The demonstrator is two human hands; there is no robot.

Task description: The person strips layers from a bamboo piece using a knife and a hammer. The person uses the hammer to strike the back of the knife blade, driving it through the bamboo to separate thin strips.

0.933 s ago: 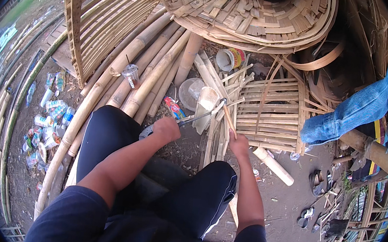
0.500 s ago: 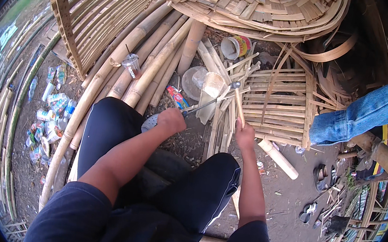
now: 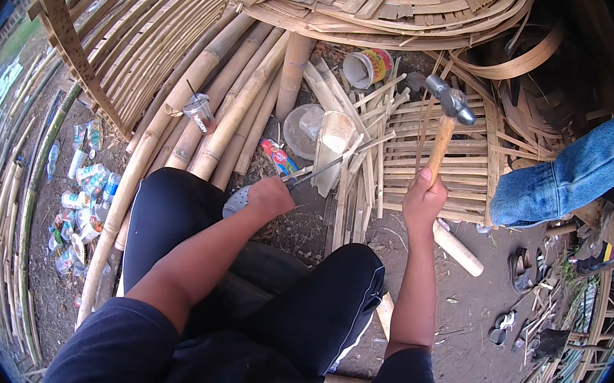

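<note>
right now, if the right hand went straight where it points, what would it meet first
With its hammer leading, the right hand would likely meet the woven basket first; depth is unclear, so perhaps the slatted panel.

I'm looking down on brown dirt [image 3: 451, 319] in soft daylight. Thin poles [image 3: 27, 237] run along its left edge, with bottles [image 3: 85, 205] heaped beside them. Sandals [image 3: 522, 270] lie toward its right edge. Grass [image 3: 30, 37] shows beyond its far left corner.
</note>
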